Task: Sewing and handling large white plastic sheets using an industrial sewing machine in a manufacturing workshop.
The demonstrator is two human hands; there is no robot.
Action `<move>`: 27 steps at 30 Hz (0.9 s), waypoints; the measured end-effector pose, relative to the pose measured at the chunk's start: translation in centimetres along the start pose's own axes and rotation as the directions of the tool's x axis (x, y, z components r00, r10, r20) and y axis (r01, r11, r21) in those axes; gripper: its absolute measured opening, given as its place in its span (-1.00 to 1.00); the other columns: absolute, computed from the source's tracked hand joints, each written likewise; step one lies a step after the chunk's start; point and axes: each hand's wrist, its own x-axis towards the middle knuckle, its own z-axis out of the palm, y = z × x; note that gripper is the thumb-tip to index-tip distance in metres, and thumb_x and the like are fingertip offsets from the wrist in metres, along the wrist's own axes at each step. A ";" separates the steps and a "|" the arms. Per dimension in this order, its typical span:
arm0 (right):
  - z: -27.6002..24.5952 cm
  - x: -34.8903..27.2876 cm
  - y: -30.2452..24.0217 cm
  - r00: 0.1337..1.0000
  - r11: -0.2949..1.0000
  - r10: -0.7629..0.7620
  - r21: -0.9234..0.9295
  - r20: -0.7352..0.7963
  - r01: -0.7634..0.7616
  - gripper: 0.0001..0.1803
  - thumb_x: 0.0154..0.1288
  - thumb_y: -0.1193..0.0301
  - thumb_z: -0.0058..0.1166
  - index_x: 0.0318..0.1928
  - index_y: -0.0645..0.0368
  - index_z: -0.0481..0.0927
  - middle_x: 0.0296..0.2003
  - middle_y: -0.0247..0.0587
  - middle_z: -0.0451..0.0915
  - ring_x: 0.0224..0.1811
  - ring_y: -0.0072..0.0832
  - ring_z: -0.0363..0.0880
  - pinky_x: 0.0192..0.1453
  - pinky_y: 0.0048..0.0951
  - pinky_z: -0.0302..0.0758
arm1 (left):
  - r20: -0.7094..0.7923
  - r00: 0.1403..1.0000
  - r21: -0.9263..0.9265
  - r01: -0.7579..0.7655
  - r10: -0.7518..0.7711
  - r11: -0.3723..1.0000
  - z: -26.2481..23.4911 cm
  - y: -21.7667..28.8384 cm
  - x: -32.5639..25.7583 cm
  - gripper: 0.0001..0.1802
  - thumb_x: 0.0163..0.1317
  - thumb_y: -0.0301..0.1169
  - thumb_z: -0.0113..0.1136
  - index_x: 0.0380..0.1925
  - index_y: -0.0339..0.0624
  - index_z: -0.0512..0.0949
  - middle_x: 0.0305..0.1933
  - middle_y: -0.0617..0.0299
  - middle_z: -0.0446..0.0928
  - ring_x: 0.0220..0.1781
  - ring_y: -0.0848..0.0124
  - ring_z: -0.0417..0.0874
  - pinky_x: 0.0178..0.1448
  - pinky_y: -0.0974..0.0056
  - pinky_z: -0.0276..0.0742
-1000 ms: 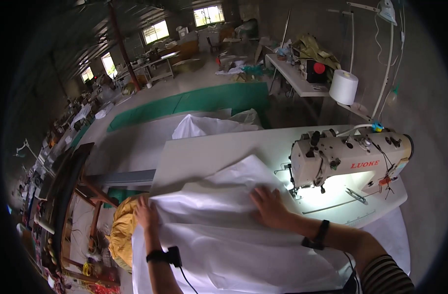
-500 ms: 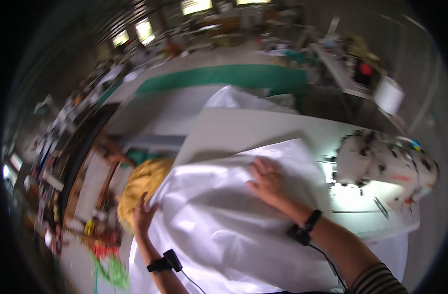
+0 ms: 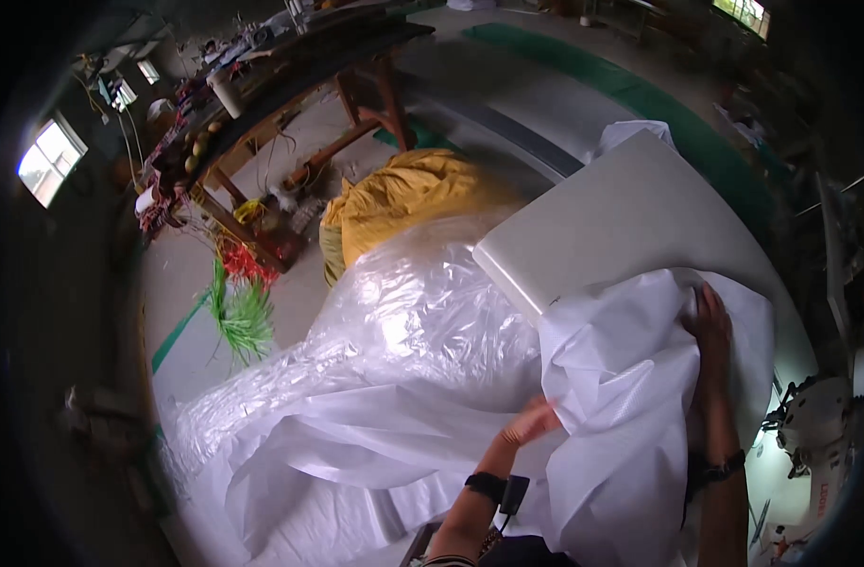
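Observation:
A white woven plastic sheet [image 3: 621, 378] lies bunched over the near side of the pale sewing table [image 3: 630, 208] and drapes toward my lap. My left hand [image 3: 532, 420] is closed at the left edge of this bunch, pinching the sheet there; its fingertips are partly hidden. On the sheet's right part rests my right hand [image 3: 710, 326], fingers stretched out away from me and thumb apart. A white sewing machine [image 3: 814, 425] with its lamp lit stands right of that hand. Dark bands with small boxes and cables sit on my wrists.
Clear plastic film [image 3: 422, 302] and more white sheeting spread down left of the table. Behind the film is a yellow cloth bundle [image 3: 403, 194]. Farther left stand a dark-topped wooden bench [image 3: 290, 76] and green plastic strands [image 3: 241, 317] on the floor.
The view has swung left, bringing the clear film into sight. The sheet, spread flatter before, is now bunched up. My left hand, open before, has closed at its edge.

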 end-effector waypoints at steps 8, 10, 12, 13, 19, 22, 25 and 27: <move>2.3 0.2 3.4 0.983 0.986 -0.164 -0.013 -0.077 0.163 -0.23 0.14 0.49 0.31 0.38 0.07 0.32 0.39 -0.21 0.35 0.44 -0.20 0.31 0.46 -0.14 0.25 | -0.332 0.354 0.878 0.455 0.874 0.149 -10.6 6.6 1.7 -0.56 0.09 -0.24 0.45 -0.04 -0.11 0.58 0.03 0.17 0.57 0.13 0.11 0.58 0.13 0.10 0.52; 2.4 0.5 3.8 0.989 0.990 -0.140 -0.018 -0.044 0.139 -0.24 0.14 0.49 0.31 0.37 0.09 0.34 0.38 -0.19 0.35 0.43 -0.18 0.31 0.47 -0.14 0.26 | -0.222 0.395 0.839 0.544 0.892 -0.032 -11.3 5.8 3.1 -0.56 0.03 -0.21 0.47 -0.08 -0.04 0.59 0.05 0.21 0.55 0.15 0.15 0.54 0.11 0.06 0.51; 2.2 0.6 3.9 0.989 0.988 -0.147 0.036 -0.029 0.148 -0.26 0.12 0.49 0.32 0.35 0.15 0.37 0.38 -0.16 0.35 0.43 -0.15 0.31 0.47 -0.14 0.27 | -0.325 0.419 0.768 0.640 0.848 -0.023 -11.7 5.0 4.2 -0.61 0.02 -0.21 0.47 -0.15 -0.01 0.61 0.03 0.22 0.56 0.13 0.16 0.55 0.10 0.08 0.50; 2.0 0.7 3.8 0.984 0.984 -0.176 0.025 -0.041 0.177 -0.26 0.12 0.49 0.32 0.35 0.15 0.37 0.38 -0.16 0.35 0.43 -0.15 0.31 0.47 -0.14 0.27 | -0.395 0.441 0.680 0.730 0.806 -0.066 -12.1 4.8 4.5 -0.66 0.01 -0.21 0.47 -0.21 0.03 0.63 0.00 0.23 0.57 0.12 0.17 0.55 0.08 0.09 0.49; 1.1 0.2 2.7 0.992 0.992 -0.126 0.025 -0.020 0.126 -0.26 0.12 0.50 0.32 0.35 0.15 0.38 0.39 -0.17 0.34 0.45 -0.17 0.28 0.48 -0.16 0.24 | -0.574 0.175 0.819 0.102 0.800 0.565 -14.7 8.2 1.8 -0.84 0.33 -0.30 0.26 -0.32 -0.16 0.64 -0.38 0.27 0.63 -0.33 0.37 0.60 -0.09 0.22 0.50; 1.0 0.0 2.3 0.992 0.991 -0.118 0.052 -0.035 0.120 -0.27 0.14 0.51 0.30 0.36 0.14 0.37 0.40 -0.18 0.33 0.46 -0.19 0.26 0.50 -0.16 0.21 | -0.623 0.427 0.701 -0.069 0.656 0.710 -14.9 10.9 -1.6 -0.79 0.39 -0.34 0.22 -0.26 -0.29 0.65 -0.31 0.38 0.62 -0.24 0.57 0.53 -0.05 0.37 0.46; 0.8 0.0 2.0 0.994 0.993 -0.107 0.048 -0.024 0.108 -0.30 0.18 0.49 0.28 0.35 0.15 0.37 0.40 -0.18 0.32 0.46 -0.19 0.25 0.50 -0.16 0.19 | -0.585 0.566 0.705 0.001 0.581 0.710 -14.2 12.9 -4.1 -0.82 0.37 -0.36 0.22 -0.24 -0.27 0.66 -0.28 0.37 0.64 -0.24 0.59 0.52 -0.08 0.40 0.44; 0.5 0.0 1.8 0.991 0.988 -0.126 0.080 -0.046 0.129 -0.32 0.21 0.48 0.26 0.35 0.16 0.37 0.40 -0.17 0.32 0.47 -0.18 0.25 0.51 -0.16 0.18 | -0.682 0.377 0.589 -0.226 0.627 0.776 -13.5 14.3 -5.3 -0.79 0.34 -0.34 0.26 -0.20 -0.28 0.68 -0.27 0.34 0.65 -0.22 0.58 0.54 -0.09 0.40 0.45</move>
